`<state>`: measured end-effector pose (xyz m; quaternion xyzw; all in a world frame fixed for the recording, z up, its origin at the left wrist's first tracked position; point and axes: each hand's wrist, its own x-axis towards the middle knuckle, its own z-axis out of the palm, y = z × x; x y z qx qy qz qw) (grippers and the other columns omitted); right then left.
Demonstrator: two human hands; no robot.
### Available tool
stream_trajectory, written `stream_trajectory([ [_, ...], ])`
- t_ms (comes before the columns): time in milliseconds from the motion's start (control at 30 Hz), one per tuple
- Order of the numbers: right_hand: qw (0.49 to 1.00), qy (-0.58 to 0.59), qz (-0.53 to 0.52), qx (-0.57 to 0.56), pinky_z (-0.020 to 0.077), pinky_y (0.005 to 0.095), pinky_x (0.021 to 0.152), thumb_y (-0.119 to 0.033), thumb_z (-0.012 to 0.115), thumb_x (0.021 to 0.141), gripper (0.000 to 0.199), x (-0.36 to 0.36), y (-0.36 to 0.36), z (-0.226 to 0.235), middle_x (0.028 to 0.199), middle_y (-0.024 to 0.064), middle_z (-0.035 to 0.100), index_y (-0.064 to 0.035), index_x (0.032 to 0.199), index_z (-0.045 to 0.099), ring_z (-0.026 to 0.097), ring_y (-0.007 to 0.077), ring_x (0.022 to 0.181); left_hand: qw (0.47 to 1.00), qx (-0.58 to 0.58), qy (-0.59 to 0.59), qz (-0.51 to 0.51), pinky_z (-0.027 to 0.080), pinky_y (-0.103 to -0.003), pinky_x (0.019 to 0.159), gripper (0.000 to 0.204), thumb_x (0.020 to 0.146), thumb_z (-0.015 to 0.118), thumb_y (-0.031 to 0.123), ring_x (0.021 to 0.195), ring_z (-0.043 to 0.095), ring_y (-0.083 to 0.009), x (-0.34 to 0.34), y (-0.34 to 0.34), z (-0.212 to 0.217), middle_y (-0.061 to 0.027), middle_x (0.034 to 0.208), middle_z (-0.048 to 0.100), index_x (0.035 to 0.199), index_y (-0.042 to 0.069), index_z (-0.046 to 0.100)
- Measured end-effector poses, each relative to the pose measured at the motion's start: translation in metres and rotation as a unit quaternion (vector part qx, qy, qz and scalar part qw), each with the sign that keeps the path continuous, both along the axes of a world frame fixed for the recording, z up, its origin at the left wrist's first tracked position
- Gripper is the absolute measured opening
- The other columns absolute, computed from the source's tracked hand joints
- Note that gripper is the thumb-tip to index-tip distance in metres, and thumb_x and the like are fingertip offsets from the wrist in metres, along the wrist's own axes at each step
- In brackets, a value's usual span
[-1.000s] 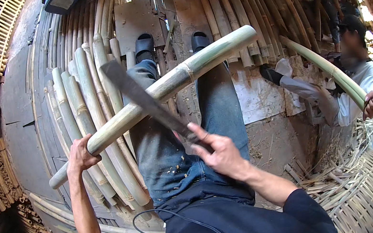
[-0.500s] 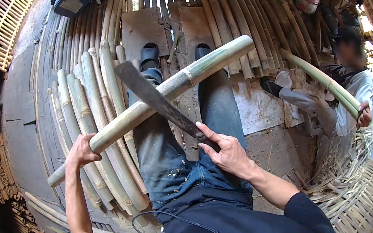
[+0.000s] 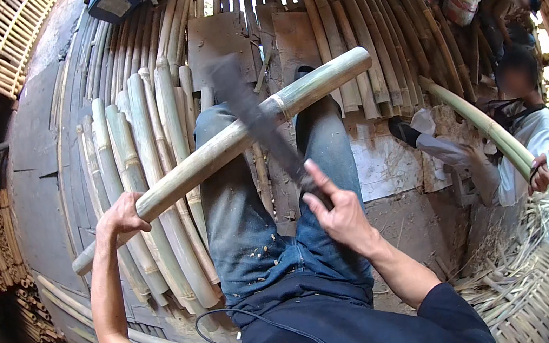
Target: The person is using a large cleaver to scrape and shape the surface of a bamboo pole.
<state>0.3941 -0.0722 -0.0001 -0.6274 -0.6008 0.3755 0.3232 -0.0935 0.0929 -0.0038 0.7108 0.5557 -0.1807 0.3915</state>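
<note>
A thick pale-green bamboo pole [image 3: 208, 156] lies slantwise across my thighs, its far end up to the right. Its narrower lower end passes beyond my left hand [image 3: 123, 215], whose fingers are wrapped around it. In my right hand [image 3: 344, 218] is the handle of a machete [image 3: 258, 118], with the index finger stretched along it. The dark, broad blade is smeared by motion and crosses over the pole just left of a node ring. Whether its edge touches the bamboo, I cannot tell.
Several cut bamboo poles [image 3: 153, 189] lie side by side at my left, and more poles [image 3: 375, 36] stretch away at the far right. At the right a seated person [image 3: 520, 128] holds another bamboo pole [image 3: 480, 119]. Bamboo shavings [image 3: 517, 277] are heaped at the lower right.
The machete blade has shifted rightward along the pole, nearer the node ring, and is now blurred. My right hand has moved slightly right. My left hand keeps its grip.
</note>
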Motion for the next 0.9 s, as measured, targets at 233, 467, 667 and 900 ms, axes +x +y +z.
stream_trajectory([
  [233,0.998,0.001,-0.056,0.008,0.0646,0.0395,0.076,-0.019,0.073,0.105,0.07,0.025,0.036,0.011,0.107,0.0197,0.082,-0.0265,0.169,0.044,0.081,0.0275,0.087,0.997,-0.078,0.021,-0.009,0.06,-0.042,0.08,0.058,0.055,0.089,0.025,0.085,0.075,-0.0287,-0.02,0.008,-0.042,-0.0181,0.087,0.076,0.101,-0.005,0.072],
  [467,0.992,-0.012,-0.103,0.076,0.0639,0.0412,0.081,-0.017,0.069,0.107,0.067,0.016,0.044,0.005,0.114,0.0233,0.081,-0.0217,0.169,0.044,0.081,0.0276,0.094,0.977,-0.185,-0.081,0.062,0.062,-0.038,0.081,0.055,0.055,0.094,0.016,0.085,0.077,-0.0244,-0.041,0.008,-0.081,-0.0137,0.093,0.08,0.103,-0.004,0.074],
  [667,0.996,-0.038,0.071,-0.036,0.0605,0.0477,0.079,-0.031,0.078,0.102,0.07,-0.004,0.006,-0.004,0.092,0.0233,0.076,-0.0348,0.165,0.049,0.078,0.0396,0.083,0.911,-0.328,-0.182,0.173,0.065,-0.041,0.075,0.054,0.056,0.089,0.0,0.08,0.076,-0.0238,-0.035,0.006,-0.089,-0.012,0.092,0.078,0.107,-0.002,0.071],
  [900,0.99,-0.003,-0.137,0.039,0.0623,0.0382,0.069,-0.022,0.07,0.107,0.066,0.043,0.083,-0.005,0.101,0.0166,0.082,-0.0245,0.169,0.045,0.076,0.0215,0.074,0.825,-0.44,-0.267,0.234,0.062,-0.044,0.071,0.056,0.054,0.089,0.004,0.08,0.073,-0.0278,-0.038,-0.001,-0.098,-0.0141,0.089,0.072,0.106,-0.002,0.068],
])
